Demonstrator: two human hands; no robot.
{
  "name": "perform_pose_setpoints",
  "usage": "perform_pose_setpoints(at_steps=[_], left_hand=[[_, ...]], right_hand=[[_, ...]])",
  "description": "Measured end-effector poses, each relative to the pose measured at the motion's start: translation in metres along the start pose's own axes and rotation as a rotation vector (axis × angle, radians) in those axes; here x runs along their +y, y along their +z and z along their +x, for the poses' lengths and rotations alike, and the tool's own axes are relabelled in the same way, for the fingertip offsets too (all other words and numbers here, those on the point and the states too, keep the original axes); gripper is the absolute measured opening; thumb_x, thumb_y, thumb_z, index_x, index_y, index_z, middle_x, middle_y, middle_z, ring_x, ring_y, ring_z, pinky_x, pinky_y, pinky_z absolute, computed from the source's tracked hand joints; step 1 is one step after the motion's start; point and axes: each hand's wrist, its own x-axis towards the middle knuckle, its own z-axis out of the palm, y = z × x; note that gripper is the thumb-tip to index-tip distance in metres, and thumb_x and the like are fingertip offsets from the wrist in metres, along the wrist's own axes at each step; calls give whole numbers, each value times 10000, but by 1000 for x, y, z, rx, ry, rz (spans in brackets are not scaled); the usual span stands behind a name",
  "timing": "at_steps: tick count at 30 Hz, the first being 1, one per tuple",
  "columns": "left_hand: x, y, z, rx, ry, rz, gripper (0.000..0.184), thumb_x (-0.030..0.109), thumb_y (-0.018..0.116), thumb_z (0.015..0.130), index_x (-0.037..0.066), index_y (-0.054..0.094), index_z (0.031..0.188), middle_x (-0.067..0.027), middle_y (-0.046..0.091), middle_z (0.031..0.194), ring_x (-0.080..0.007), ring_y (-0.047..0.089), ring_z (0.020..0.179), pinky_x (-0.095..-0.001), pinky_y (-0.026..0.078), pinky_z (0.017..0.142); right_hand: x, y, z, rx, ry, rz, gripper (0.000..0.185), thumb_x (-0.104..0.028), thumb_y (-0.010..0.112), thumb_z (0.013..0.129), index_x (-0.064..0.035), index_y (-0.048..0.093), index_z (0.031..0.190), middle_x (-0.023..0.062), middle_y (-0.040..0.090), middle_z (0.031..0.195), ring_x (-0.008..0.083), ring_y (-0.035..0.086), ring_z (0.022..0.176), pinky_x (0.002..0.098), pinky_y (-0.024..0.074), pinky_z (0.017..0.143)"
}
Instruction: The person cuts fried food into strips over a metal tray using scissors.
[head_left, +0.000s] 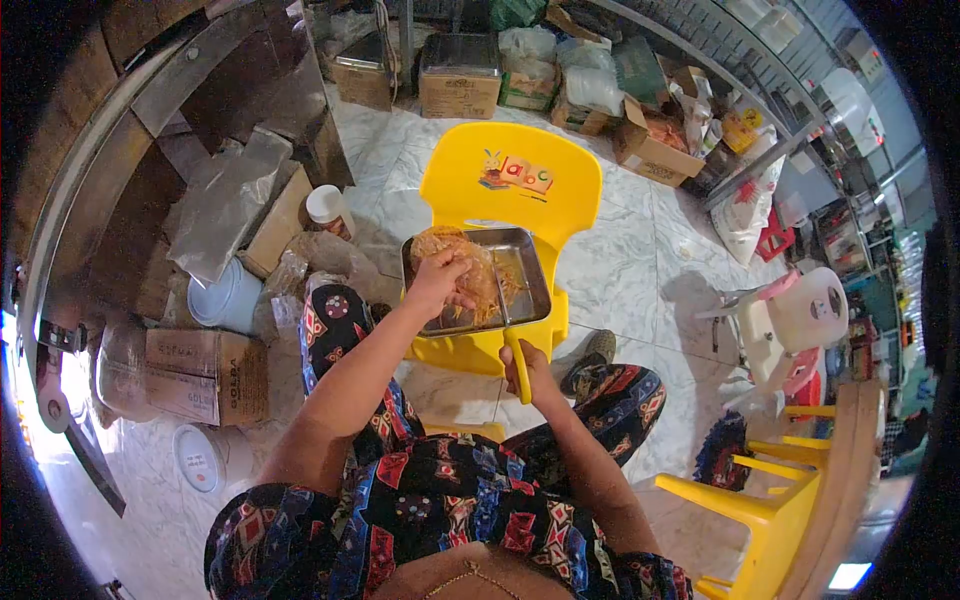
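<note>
A rectangular metal tray (542, 290) rests on the seat of a small yellow chair (440, 185). In its left part lies a bundle of thin orange-brown food (478, 268), with narrow shreds (512, 285) of the same colour along its right side. My left hand (442, 280) lies over the bundle, fingers curled and gripping it. In my right hand (535, 375) is a yellow-handled knife (522, 378), its narrow blade pointing away from me. The blade runs along the bundle's right edge, beside the shreds. My left hand covers part of the food.
Left of the chair are a white tub (327, 208), a lidded bucket (222, 297) and a cardboard box (205, 365). Boxes and bags line the back, including an open carton (655, 145). Yellow stools (770, 510) stand at right. My patterned-trousered knees flank the chair.
</note>
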Motion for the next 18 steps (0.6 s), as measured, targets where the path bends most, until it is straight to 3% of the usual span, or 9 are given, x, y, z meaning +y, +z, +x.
perform_pose_setpoints(at_steps=[2, 5, 7, 10, 17, 18], left_hand=[[1, -1, 0, -5, -3, 8, 486, 114, 498, 817, 23, 313, 1257, -84, 502, 979, -183, 561, 717, -321, 524, 429], [3, 1, -3, 13, -13, 23, 444, 116, 501, 817, 17, 357, 1224, -81, 507, 975, -185, 565, 713, -317, 525, 430], [6, 6, -9, 33, -12, 23, 327, 127, 507, 815, 10, 447, 1115, -71, 516, 936, -180, 565, 697, -318, 525, 430], [-4, -1, 0, -74, -70, 70, 287, 158, 489, 829, 47, 438, 1089, -77, 561, 903, -225, 602, 715, -360, 527, 463], [-10, 2, -6, -136, -88, 68, 346, 160, 497, 822, 30, 404, 1130, -81, 535, 976, -231, 592, 783, -365, 532, 479], [-6, 7, -11, -93, -78, 60, 259, 159, 503, 821, 28, 452, 1039, -67, 525, 931, -204, 579, 751, -351, 532, 462]], right_hand=[[-5, 1, -2, 14, -9, -8, 215, -311, 520, 829, -113, 449, 785, -54, 363, 531, 45, 348, 404, 204, 299, 363], [-11, 1, -6, 49, 18, -43, 327, -346, 560, 804, -59, 427, 724, -18, 379, 511, 74, 381, 394, 228, 335, 358], [1, -1, -1, 3, -29, 10, 338, -371, 536, 813, -58, 429, 744, -17, 388, 521, 76, 393, 406, 232, 351, 374], [2, 3, 2, 30, -131, -30, 349, -391, 520, 818, -59, 426, 766, -16, 395, 529, 72, 401, 422, 231, 360, 392], [-5, 4, 2, 45, -111, -24, 350, -402, 521, 812, -66, 430, 778, -26, 383, 516, 69, 392, 418, 227, 352, 392], [-6, 4, 1, 48, -69, -16, 343, -398, 526, 810, -71, 436, 763, -26, 380, 507, 72, 388, 405, 228, 347, 380]])
